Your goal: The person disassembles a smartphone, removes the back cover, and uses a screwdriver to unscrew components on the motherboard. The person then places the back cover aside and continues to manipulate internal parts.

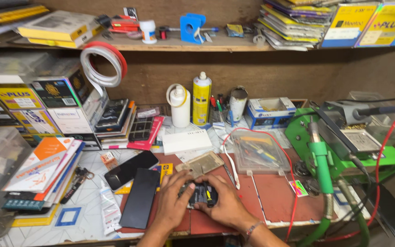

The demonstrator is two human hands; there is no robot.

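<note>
**Two hands on an opened phone at the bench's front edge**

Two hands meet over one small dark phone (200, 194), which lies on the red mat (275, 196) near the front edge of the bench (88, 194). The left hand (172, 203) closes its grip on the phone's left side, fingers curled over the top. The right hand (225, 206) clamps the right side, thumb pressing on the upper face, where a bit of yellow shows. Both grips are tight around the phone; I cannot tell whether it is lifted or resting on the mat.

Just left of the hands lies a black glass panel (140, 196), and beyond it another phone (129, 169) sits slantwise. A tan plate (201, 163) rests just behind the hands. A white tube (109, 208) lies toward the front left corner. A clear box (257, 153) of tools sits behind and to the right, with a red wire (289, 164) looping round it. The green holder (322, 169) stands at the right edge.

To my eye, the risks are close by: a hard thumb push could crack or bend the open phone, a left elbow shift could nudge the glass panel off the front edge, and the red wire hangs near enough to snag the right wrist.
</note>
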